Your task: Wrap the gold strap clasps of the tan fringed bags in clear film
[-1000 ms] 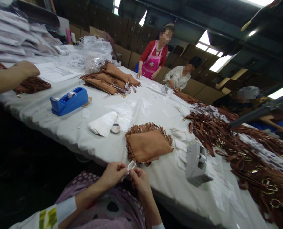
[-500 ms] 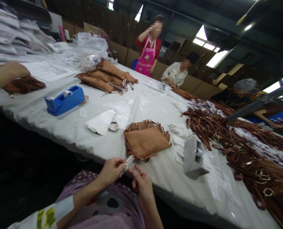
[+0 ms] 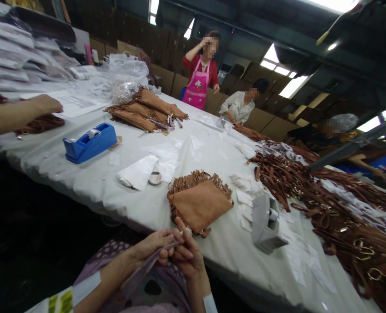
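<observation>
At the far left a co-worker's hand (image 3: pixel 44 104) rests on a dark brown fringed piece (image 3: pixel 39 124) at the end of the white-covered surface (image 3: pixel 91 182). Next along stands a blue tape dispenser (image 3: pixel 90 142), then a folded white tissue (image 3: pixel 137 172) with a small tape roll (image 3: pixel 155 178) touching it. Further back lies a stack of tan fringed bags (image 3: pixel 145 109).

At the near edge, the person's left hand (image 3: pixel 153 246) is closed on a clear plastic sleeve (image 3: pixel 140 274), which trails down toward the lap. The right hand (image 3: pixel 186 256) meets it, fingers pinched together on the same sleeve at its upper end. Just beyond the fingertips lies a single tan fringed bag (image 3: pixel 201 203), its metal clasp hanging at the surface edge.

To the right stands a grey tape dispenser (image 3: pixel 266 224) among scattered white paper slips (image 3: pixel 245 204), and past that a large heap of brown straps (image 3: pixel 326 204) with brass hardware.

The sleeve is thin and slick, so it seems likely to slip or crease if either pinch loosens. The bag sits near the edge; a careless tug on its clasp could drag it off.
</observation>
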{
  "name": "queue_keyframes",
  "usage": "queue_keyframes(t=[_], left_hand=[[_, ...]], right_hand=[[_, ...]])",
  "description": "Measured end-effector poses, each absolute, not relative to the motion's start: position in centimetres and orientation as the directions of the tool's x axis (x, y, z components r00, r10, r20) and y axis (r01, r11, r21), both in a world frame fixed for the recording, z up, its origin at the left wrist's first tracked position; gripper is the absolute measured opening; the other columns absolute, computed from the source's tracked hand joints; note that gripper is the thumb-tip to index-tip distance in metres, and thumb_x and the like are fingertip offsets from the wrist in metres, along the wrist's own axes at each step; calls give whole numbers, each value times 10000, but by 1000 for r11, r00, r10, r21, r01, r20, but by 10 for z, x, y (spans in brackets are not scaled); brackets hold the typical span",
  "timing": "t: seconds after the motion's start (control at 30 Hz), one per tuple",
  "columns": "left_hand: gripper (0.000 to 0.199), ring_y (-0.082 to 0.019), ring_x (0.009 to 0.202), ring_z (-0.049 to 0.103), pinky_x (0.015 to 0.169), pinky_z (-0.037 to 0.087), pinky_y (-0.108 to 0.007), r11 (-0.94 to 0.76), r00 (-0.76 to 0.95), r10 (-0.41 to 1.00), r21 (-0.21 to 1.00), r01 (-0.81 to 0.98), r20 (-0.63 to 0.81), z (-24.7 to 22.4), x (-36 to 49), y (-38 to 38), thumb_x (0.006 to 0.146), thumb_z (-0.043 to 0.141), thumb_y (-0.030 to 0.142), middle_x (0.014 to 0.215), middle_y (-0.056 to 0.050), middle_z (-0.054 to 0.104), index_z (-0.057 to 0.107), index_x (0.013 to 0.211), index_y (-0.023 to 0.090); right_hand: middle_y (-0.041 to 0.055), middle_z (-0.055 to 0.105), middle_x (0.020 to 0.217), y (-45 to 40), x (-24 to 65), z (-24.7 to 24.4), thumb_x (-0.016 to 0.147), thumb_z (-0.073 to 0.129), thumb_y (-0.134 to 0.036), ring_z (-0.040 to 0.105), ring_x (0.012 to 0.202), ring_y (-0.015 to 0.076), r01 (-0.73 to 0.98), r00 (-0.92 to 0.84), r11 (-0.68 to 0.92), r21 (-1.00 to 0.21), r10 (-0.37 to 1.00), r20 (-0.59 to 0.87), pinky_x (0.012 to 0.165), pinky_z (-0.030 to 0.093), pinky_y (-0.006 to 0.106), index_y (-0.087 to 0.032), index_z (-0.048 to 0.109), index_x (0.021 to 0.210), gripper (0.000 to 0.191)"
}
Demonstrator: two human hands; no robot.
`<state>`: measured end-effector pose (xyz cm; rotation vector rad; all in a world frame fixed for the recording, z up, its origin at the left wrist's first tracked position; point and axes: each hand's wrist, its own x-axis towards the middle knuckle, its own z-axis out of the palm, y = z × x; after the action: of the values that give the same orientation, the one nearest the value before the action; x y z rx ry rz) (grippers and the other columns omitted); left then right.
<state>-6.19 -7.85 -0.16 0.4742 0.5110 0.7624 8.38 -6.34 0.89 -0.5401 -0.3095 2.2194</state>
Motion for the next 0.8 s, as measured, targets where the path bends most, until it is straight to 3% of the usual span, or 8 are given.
queue_keyframes(t=[0.17, 0.23, 0.33, 0.4, 0.47, 0.57, 0.67, 0.8], left_hand=[[374, -42, 414, 470, 413, 326, -137, 592, 606, 749, 681, -430, -268, 0, -63, -78, 799, 624, 444, 611, 9, 577, 527, 1004, 146], [418, -32, 401, 447, 404, 300, -133, 612, 604, 730, 701, -368, -320, 0, -64, -77, 789, 640, 426, 624, 3, 593, 526, 1065, 135], [515, -46, 416, 475, 412, 309, -142, 647, 611, 689, 711, -276, -390, -2, -64, -75, 746, 683, 413, 678, -28, 639, 485, 1124, 125], [554, -84, 487, 546, 462, 372, -164, 639, 588, 698, 727, -252, -410, -6, -61, -73, 734, 690, 418, 708, -39, 653, 442, 1140, 135], [566, -111, 561, 587, 523, 421, -192, 611, 538, 735, 746, -263, -412, -8, -58, -71, 739, 675, 448, 735, -33, 653, 409, 1140, 150], [621, -112, 592, 591, 547, 433, -204, 553, 440, 800, 786, -277, -408, -9, -51, -68, 740, 645, 521, 795, -29, 648, 373, 1175, 171], [766, -111, 543, 589, 501, 417, -197, 521, 370, 828, 822, -232, -421, -8, -41, -64, 717, 627, 596, 811, -45, 656, 289, 1272, 189], [862, -126, 383, 537, 372, 375, -213, 470, 274, 870, 858, -209, -410, -12, -24, -51, 674, 581, 698, 726, -42, 650, 241, 1300, 212]], right_hand=[[-72, 540, 630, -66, 94, 7, 716, 757, -360, 209, 324, -29, -407, -550, -628, -664, 748, -370, 329, 185, 110, -181, 582, 1104, 462], [-36, 571, 625, -71, 106, 8, 705, 729, -484, 265, 313, -11, -239, -460, -581, -778, 773, -437, 322, 178, 137, -141, 603, 1061, 510], [25, 600, 597, -80, 135, 8, 731, 587, -646, 359, 304, 40, 99, -139, -458, -883, 873, -468, 315, 216, 185, -97, 645, 811, 557], [47, 624, 627, -85, 156, 8, 772, 540, -606, 475, 380, 98, 290, 136, -349, -891, 937, -322, 370, 339, 216, -112, 645, 781, 505], [66, 662, 775, -86, 171, 5, 785, 553, -461, 600, 597, 173, 464, 270, -203, -862, 959, -80, 541, 471, 266, -138, 645, 934, 368], [111, 634, 1036, -78, 176, -3, 701, 564, -237, 578, 964, 267, 718, 158, 29, -696, 967, 202, 836, 465, 386, -149, 597, 1091, 401], [160, 605, 1062, -64, 170, -14, 689, 533, -156, 520, 1023, 316, 854, 95, 91, -512, 941, 325, 880, 410, 464, -129, 604, 1064, 383], [140, 616, 1002, -47, 168, -21, 765, 471, -117, 517, 966, 296, 901, -37, 239, -363, 875, 483, 849, 393, 455, -178, 643, 919, 239]])
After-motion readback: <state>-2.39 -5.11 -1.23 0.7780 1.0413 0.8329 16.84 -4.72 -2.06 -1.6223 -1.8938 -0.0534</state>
